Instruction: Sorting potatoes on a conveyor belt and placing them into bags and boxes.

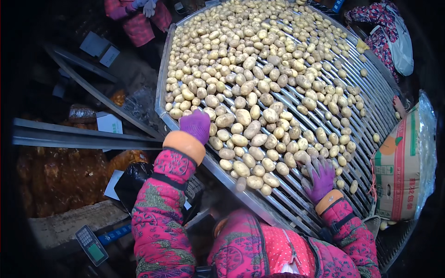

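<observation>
Many potatoes (243, 117) lie spread over a sorting table of parallel metal bars (295, 199). My left hand (195, 125), in a purple knitted glove, rests among potatoes at the table's left metal edge; its fingers are turned away, so whether it grips one is hidden. On the near right side of the heap, my right hand (318, 176), in a purple glove with dirty grey fingers, lies with its fingers spread against the potatoes beside bare bars. A single potato (240, 184) sits near the front metal rim.
A printed cardboard box (396, 173) with a plastic liner stands at the right. Metal rails (87, 133) run along the left, above a digital scale display (91, 245) and a black plastic bag (134, 184). Other people stand beyond the table, one with gloved hands (149, 7).
</observation>
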`<state>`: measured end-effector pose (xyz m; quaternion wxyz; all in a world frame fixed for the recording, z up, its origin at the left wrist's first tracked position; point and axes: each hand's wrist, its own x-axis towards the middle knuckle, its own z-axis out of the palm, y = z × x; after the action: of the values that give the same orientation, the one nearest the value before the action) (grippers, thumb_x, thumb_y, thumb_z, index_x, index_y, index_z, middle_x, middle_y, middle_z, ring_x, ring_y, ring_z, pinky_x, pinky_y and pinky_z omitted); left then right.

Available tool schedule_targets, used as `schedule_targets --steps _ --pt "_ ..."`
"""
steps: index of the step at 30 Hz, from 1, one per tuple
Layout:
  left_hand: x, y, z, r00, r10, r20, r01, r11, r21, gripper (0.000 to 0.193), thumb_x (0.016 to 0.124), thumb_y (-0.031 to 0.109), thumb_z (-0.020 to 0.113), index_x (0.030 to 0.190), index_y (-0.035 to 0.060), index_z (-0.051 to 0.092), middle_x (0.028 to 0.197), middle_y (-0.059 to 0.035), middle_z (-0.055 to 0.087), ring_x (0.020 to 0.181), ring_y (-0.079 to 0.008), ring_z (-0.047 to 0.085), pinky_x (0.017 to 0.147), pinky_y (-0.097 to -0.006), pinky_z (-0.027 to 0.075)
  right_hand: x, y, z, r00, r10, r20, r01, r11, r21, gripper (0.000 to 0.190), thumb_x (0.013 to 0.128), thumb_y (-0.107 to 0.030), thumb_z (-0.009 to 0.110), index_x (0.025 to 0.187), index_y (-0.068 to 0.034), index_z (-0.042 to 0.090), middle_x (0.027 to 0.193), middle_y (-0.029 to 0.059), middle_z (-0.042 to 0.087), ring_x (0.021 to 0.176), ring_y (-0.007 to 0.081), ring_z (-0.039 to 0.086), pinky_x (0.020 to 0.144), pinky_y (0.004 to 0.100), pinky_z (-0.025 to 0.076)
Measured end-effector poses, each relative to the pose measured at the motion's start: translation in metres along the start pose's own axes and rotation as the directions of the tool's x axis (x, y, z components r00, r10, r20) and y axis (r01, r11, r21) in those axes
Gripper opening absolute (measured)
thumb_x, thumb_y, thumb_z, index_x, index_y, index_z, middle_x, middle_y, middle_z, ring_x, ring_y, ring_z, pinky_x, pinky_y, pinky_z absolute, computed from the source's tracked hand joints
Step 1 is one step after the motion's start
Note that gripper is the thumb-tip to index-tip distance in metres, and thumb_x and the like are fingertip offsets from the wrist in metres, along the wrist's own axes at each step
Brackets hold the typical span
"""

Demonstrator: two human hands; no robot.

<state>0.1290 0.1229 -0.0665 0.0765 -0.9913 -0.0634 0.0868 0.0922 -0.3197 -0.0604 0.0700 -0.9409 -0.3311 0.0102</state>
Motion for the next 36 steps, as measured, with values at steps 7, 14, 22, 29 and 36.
schedule_targets --steps 7,14,22,29,36 --pt "0.001 -0.008 -0.009 0.982 0.061 0.179 -0.042 0.993 -0.112 0.058 0.063 0.034 0.078 0.112 0.0142 0.055 0.11 -0.0155 0.061 0.1 -0.0346 0.062 0.078 -0.0482 0.053 -0.004 0.005 0.007 0.999 0.01 -0.046 -0.011 1.0 -0.024 0.069 0.071 -0.033 0.073 0.134 -0.015 0.051 0.143 0.0124 0.044 0.133 0.037 0.036 0.109 0.0592 0.024" --pt "-0.009 -0.004 0.001 0.997 -0.074 0.032 0.08 0.889 -0.451 0.026 0.074 0.025 0.072 0.096 0.0128 0.064 0.095 -0.0087 0.068 0.092 -0.0262 0.066 0.077 -0.041 0.052 -0.008 0.011 0.014 0.999 0.025 -0.02 -0.026 0.999 -0.021 0.07 0.072 -0.037 0.072 0.135 -0.015 0.049 0.145 0.0108 0.042 0.133 0.0369 0.035 0.109 0.0598 0.024" --pt "0.015 -0.015 0.001 0.969 -0.056 -0.243 -0.093 0.823 -0.561 0.026 0.073 0.016 0.073 0.097 0.0097 0.067 0.093 -0.0105 0.068 0.086 -0.0306 0.066 0.074 -0.0393 0.054 -0.008 0.008 0.012 0.999 0.014 -0.034 -0.014 1.0 -0.004 0.07 0.072 -0.037 0.072 0.135 -0.015 0.049 0.145 0.0102 0.042 0.133 0.0367 0.035 0.109 0.0588 0.024" --pt "0.033 -0.004 0.007 0.987 0.014 0.163 0.039 0.947 -0.318 0.056 0.076 0.02 0.07 0.13 0.018 0.053 0.129 -0.0149 0.055 0.112 -0.0331 0.06 0.09 -0.0433 0.052 -0.008 0.008 0.011 0.998 0.004 -0.063 -0.005 1.0 -0.021 0.075 0.071 -0.037 0.073 0.138 -0.016 0.047 0.145 0.0097 0.041 0.133 0.0358 0.036 0.108 0.0586 0.024" --pt "0.015 -0.017 0.001 0.969 0.029 0.245 0.177 0.608 -0.774 0.052 0.075 0.017 0.072 0.124 0.0097 0.058 0.114 -0.0127 0.064 0.094 -0.0258 0.066 0.077 -0.0374 0.055 -0.001 0.0 0.007 1.0 0.016 -0.004 -0.016 1.0 -0.013 0.074 0.073 -0.037 0.071 0.139 -0.015 0.046 0.144 0.0101 0.042 0.135 0.0344 0.034 0.111 0.0567 0.022"
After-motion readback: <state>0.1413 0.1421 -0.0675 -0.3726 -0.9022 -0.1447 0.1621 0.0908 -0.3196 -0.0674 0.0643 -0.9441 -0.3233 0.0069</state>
